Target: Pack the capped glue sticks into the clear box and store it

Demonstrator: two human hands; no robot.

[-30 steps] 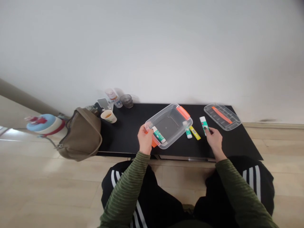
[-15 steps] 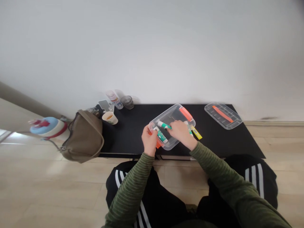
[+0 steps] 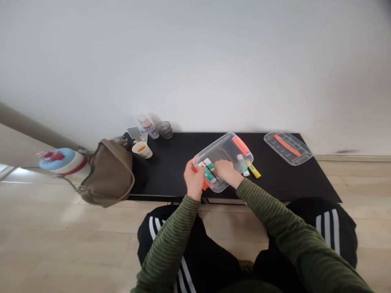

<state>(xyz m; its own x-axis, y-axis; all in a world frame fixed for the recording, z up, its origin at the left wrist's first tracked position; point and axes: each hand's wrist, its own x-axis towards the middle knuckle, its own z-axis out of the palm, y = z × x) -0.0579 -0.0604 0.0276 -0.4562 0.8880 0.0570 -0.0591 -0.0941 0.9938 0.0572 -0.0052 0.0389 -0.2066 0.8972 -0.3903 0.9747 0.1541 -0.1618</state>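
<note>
My left hand (image 3: 193, 179) is closed on the near left end of a clear plastic box (image 3: 226, 141) with orange latches, thumb over the rim. Inside the box, two green-and-white glue sticks lie side by side: one glue stick (image 3: 208, 175) nearer my left thumb, the other glue stick (image 3: 209, 163) to its right. My right hand (image 3: 225, 171) reaches down into the box, its fingers closed at the right-hand stick; the fingertips are partly hidden. Right of that hand, another green-and-white tube (image 3: 245, 171) lies beside the box, partly seen through its wall, near a yellow stick-like item (image 3: 254, 171).
The clear lid (image 3: 301, 143) with an orange handle lies at the right of the black table (image 3: 284, 183). To the left stand a paper cup (image 3: 142, 150) holding a drink, a glass (image 3: 164, 129), a spray can (image 3: 149, 126), a brown bag (image 3: 113, 175) and a large bottle (image 3: 65, 160).
My right hand has moved left and down into the box, laying its glue stick alongside the other one. My left hand keeps its hold on the box.
</note>
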